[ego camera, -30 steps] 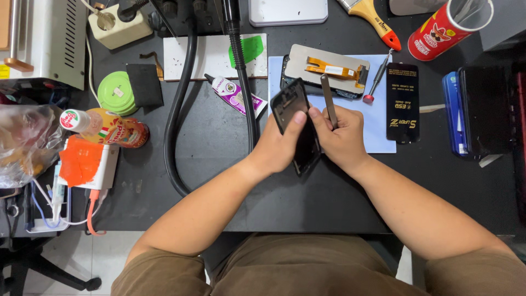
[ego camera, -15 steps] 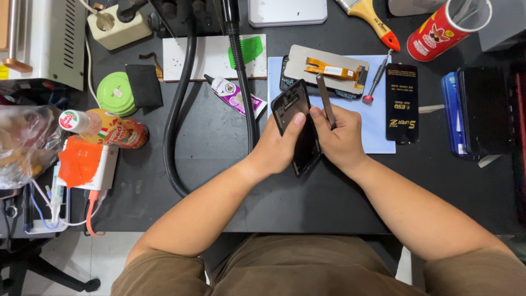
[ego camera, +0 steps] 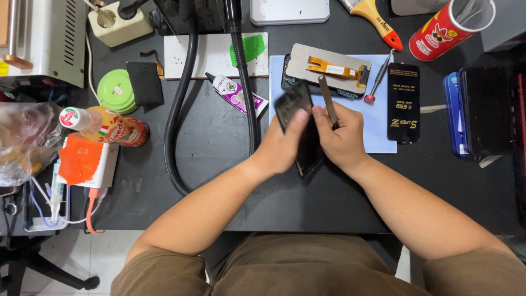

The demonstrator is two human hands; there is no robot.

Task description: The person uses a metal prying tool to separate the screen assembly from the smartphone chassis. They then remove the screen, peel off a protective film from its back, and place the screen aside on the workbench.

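Note:
My left hand [ego camera: 282,145] grips a black phone [ego camera: 293,104] that stands tilted over the black table [ego camera: 219,142], thumb pressed on its upper face. My right hand [ego camera: 342,140] holds a thin dark flat tool [ego camera: 327,101] upright against the phone's right edge. Just beyond both hands a phone display panel [ego camera: 323,68] with an orange flex cable lies face down on a light blue mat [ego camera: 378,131].
A small screwdriver [ego camera: 378,82] and a black flat package [ego camera: 403,101] lie on the mat. A glue tube [ego camera: 235,93], thick black hose [ego camera: 181,109], green tape rolls [ego camera: 115,90], drink bottle [ego camera: 109,126], red cylindrical can [ego camera: 446,24], paintbrush [ego camera: 375,19] and dark phones [ego camera: 479,112] surround the work area.
The phone has tipped a little more upright in my left hand, and my thumb has slid onto its upper face. The tool stays at the phone's right edge.

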